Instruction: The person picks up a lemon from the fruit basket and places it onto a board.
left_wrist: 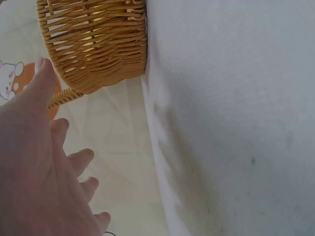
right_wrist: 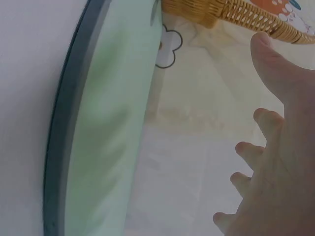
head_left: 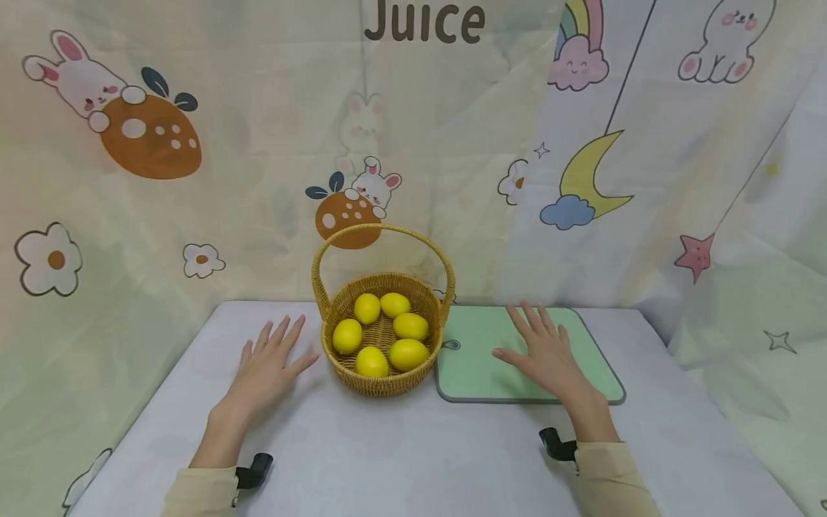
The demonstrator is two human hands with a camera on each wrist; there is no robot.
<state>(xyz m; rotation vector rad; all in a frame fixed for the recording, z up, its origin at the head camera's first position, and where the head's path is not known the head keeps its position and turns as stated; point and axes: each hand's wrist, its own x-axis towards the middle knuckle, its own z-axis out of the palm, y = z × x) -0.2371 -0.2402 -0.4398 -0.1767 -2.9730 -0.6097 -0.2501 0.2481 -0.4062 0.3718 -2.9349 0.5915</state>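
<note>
A wicker basket with a tall arched handle stands at the middle of the table in the head view. Several yellow lemons lie inside it. To its left my left hand is held over the table with fingers spread, its thumb nearest the basket and nothing in its grasp. My right hand hovers above a light green cutting board, fingers spread and holding nothing. In the right wrist view the fingers cast a soft shadow on the board.
The table has a white cover. Behind it hangs a patterned cloth with cartoon rabbits, flowers and a moon. A black wrist mount sits at the left sleeve, another mount at the right one.
</note>
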